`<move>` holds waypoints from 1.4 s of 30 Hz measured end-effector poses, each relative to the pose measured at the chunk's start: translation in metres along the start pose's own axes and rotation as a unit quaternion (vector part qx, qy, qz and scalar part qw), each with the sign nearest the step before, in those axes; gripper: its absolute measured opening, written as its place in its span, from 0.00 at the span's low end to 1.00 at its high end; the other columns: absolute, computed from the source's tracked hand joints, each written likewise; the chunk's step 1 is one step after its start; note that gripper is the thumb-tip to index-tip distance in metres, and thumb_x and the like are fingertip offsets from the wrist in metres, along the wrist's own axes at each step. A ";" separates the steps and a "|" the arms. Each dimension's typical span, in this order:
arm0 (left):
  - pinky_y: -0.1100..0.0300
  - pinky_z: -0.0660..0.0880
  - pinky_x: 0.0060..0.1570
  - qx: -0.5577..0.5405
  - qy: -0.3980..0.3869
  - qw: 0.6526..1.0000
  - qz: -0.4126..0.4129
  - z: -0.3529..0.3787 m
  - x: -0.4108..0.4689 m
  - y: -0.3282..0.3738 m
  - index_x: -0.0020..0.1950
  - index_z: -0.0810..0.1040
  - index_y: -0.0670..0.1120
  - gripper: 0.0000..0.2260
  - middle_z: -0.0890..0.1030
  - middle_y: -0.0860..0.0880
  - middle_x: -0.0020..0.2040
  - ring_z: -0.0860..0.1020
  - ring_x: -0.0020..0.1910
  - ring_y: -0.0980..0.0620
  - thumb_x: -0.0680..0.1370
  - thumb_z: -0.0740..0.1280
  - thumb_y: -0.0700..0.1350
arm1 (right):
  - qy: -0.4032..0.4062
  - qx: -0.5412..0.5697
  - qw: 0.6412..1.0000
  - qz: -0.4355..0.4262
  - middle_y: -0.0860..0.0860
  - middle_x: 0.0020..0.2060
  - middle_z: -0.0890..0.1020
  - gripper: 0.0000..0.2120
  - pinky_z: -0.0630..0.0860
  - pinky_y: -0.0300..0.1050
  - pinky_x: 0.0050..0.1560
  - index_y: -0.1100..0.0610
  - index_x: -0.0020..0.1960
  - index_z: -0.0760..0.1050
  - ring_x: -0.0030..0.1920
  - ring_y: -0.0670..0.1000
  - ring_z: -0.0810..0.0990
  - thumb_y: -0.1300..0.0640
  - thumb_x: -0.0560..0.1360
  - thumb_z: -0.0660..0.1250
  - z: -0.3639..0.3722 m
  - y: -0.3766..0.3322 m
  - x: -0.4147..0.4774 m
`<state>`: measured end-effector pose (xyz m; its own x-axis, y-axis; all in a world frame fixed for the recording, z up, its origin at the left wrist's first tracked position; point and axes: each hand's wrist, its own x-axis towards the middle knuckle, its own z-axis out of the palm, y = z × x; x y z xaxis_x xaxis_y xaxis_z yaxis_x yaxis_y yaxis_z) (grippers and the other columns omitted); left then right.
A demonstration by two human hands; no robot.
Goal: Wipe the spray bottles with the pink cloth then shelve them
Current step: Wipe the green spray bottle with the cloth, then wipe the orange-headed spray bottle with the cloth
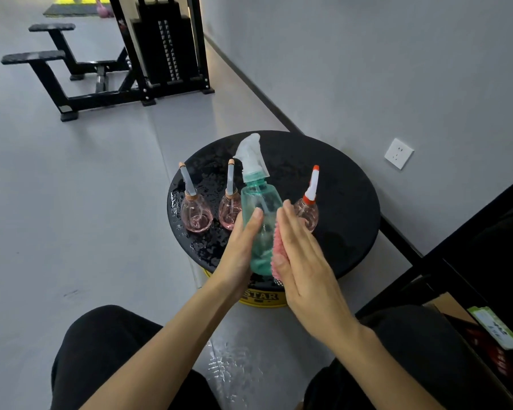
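A tall teal spray bottle (260, 214) with a clear trigger head is held upright above the round black stool top (338, 202). My left hand (240, 250) grips its left side. My right hand (302, 261) presses the pink cloth (277, 253) flat against the bottle's right side, fingers straight. Three small pink round bottles stand on the stool: one at the left (196, 213), one (229, 210) just behind my left hand, and one with a red-and-white nozzle (308, 210) behind my right hand.
The stool top is wet with droplets at its left, and its yellow base (264, 298) shows below. A dark shelf frame (456, 255) stands at the right with boxes on it. A black weight machine (160, 54) is far back. A wet patch lies on the floor between my knees.
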<state>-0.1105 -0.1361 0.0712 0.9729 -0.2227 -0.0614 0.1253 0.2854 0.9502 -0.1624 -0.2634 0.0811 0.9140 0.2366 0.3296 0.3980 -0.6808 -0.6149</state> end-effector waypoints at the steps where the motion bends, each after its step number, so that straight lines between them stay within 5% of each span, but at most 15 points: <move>1: 0.42 0.70 0.69 0.002 0.010 1.000 0.000 0.000 0.006 -0.003 0.72 0.69 0.48 0.30 0.79 0.45 0.67 0.78 0.65 0.45 0.75 0.67 0.61 | 0.008 0.008 1.000 -0.001 0.40 0.79 0.47 0.27 0.48 0.38 0.77 0.49 0.80 0.47 0.79 0.43 0.46 0.55 0.84 0.52 0.004 0.006 -0.001; 5: 0.44 0.74 0.65 0.033 0.039 0.999 -0.013 -0.002 0.031 -0.018 0.68 0.73 0.47 0.24 0.82 0.44 0.62 0.81 0.61 0.44 0.75 0.69 0.56 | 0.045 0.048 0.997 0.036 0.44 0.78 0.56 0.33 0.51 0.35 0.76 0.51 0.79 0.54 0.78 0.43 0.52 0.73 0.79 0.57 0.017 0.031 0.005; 10: 0.52 0.79 0.57 0.056 0.088 0.994 -0.042 -0.006 0.065 -0.044 0.60 0.78 0.45 0.23 0.85 0.45 0.53 0.84 0.51 0.48 0.68 0.76 0.49 | 0.055 0.183 0.974 0.120 0.48 0.74 0.68 0.21 0.60 0.35 0.73 0.55 0.74 0.65 0.74 0.41 0.64 0.65 0.83 0.56 0.022 0.075 0.016; 17: 0.54 0.77 0.55 0.131 0.103 0.983 -0.073 -0.029 0.111 -0.084 0.61 0.75 0.49 0.23 0.82 0.46 0.57 0.81 0.56 0.47 0.69 0.78 0.44 | 0.088 0.429 0.848 0.298 0.48 0.68 0.76 0.18 0.64 0.52 0.74 0.49 0.67 0.73 0.70 0.47 0.72 0.63 0.83 0.55 0.022 0.129 0.029; 23: 0.54 0.73 0.64 0.232 0.056 0.968 -0.076 -0.048 0.153 -0.098 0.68 0.70 0.46 0.29 0.78 0.47 0.63 0.77 0.61 0.49 0.71 0.77 0.39 | 0.090 0.459 0.821 0.328 0.48 0.67 0.76 0.18 0.67 0.51 0.73 0.55 0.70 0.72 0.69 0.46 0.74 0.64 0.83 0.55 0.028 0.146 0.037; 27: 0.65 0.73 0.58 0.296 0.025 0.952 -0.082 -0.054 0.175 -0.099 0.71 0.68 0.44 0.30 0.76 0.49 0.62 0.76 0.56 0.56 0.72 0.76 0.37 | 0.082 0.480 0.808 0.331 0.50 0.68 0.76 0.18 0.68 0.47 0.71 0.56 0.71 0.70 0.68 0.46 0.74 0.64 0.83 0.54 0.028 0.149 0.040; 30: 0.51 0.73 0.66 0.309 0.029 0.946 -0.091 -0.063 0.188 -0.104 0.71 0.68 0.45 0.30 0.77 0.46 0.64 0.76 0.62 0.49 0.72 0.76 0.36 | 0.093 0.516 0.786 0.328 0.50 0.68 0.76 0.18 0.71 0.41 0.68 0.56 0.70 0.71 0.67 0.45 0.75 0.64 0.83 0.53 0.027 0.152 0.043; 33: 0.48 0.71 0.69 0.319 0.032 0.942 -0.100 -0.066 0.193 -0.107 0.71 0.67 0.44 0.31 0.76 0.44 0.66 0.76 0.64 0.47 0.71 0.76 0.36 | 0.100 0.534 0.774 0.324 0.49 0.65 0.78 0.18 0.72 0.40 0.66 0.54 0.68 0.73 0.66 0.45 0.76 0.64 0.83 0.53 0.025 0.152 0.044; 39: 0.51 0.69 0.70 0.353 0.067 0.932 -0.052 -0.063 0.182 -0.106 0.75 0.62 0.44 0.37 0.72 0.44 0.70 0.72 0.69 0.48 0.71 0.77 0.38 | 0.104 0.549 0.759 0.333 0.51 0.65 0.79 0.17 0.70 0.47 0.70 0.52 0.63 0.75 0.66 0.48 0.77 0.64 0.83 0.53 0.024 0.151 0.046; 42: 0.52 0.72 0.67 0.388 0.160 0.907 0.024 -0.054 0.153 -0.108 0.72 0.66 0.41 0.29 0.70 0.43 0.68 0.72 0.65 0.50 0.74 0.73 0.41 | 0.109 0.554 0.755 0.334 0.51 0.65 0.79 0.17 0.69 0.49 0.71 0.52 0.62 0.76 0.66 0.49 0.76 0.65 0.83 0.52 0.022 0.151 0.046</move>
<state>0.0352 -0.1509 -0.0577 0.9958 0.0893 0.0178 0.0276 -0.4828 0.8753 -0.0587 -0.3399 -0.0118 0.9530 -0.1053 -0.2840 -0.2143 0.4284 -0.8778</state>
